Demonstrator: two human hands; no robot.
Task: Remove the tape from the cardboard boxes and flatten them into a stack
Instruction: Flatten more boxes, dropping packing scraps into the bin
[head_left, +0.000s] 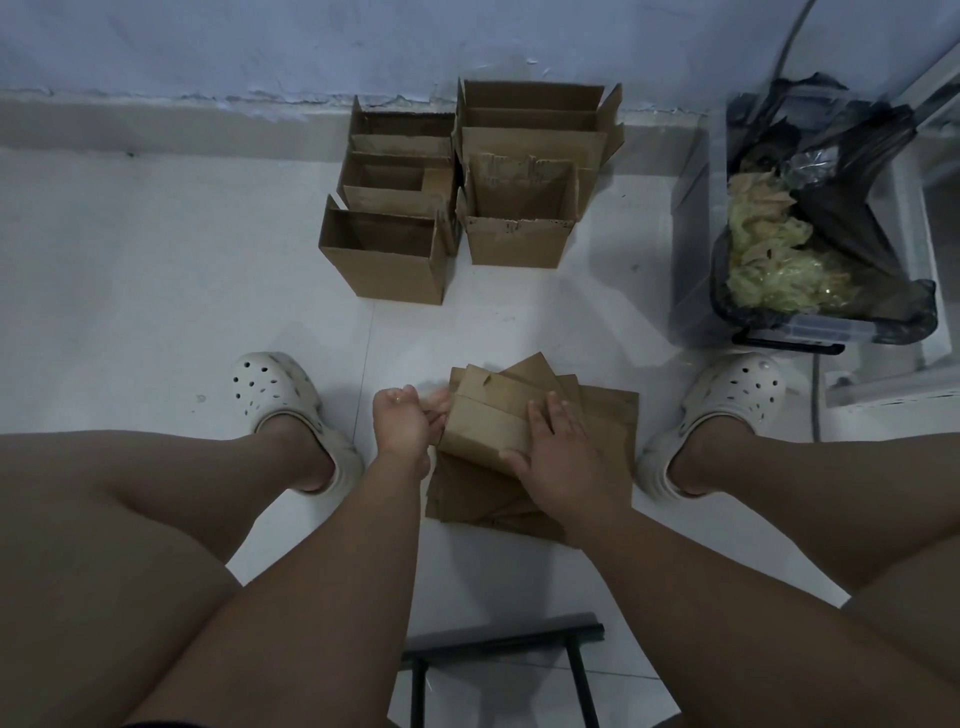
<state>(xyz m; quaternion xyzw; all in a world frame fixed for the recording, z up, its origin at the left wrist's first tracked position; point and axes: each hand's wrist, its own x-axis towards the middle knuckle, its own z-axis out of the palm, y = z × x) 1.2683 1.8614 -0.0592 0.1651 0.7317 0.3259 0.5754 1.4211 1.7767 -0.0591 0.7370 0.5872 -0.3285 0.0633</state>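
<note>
1. A stack of flattened brown cardboard boxes (608, 415) lies on the white tiled floor (156, 270) between the feet, so part of the job looks done.
2. Several open brown cardboard boxes (519, 241) stand at the floor's far edge by the wall — seemingly left to flatten.
3. The left hand (408, 421) grips the top flattened box (485, 423) — fingers curled round its left edge.
4. The right hand (553, 457) presses on it, fingers straight and spread.
</note>
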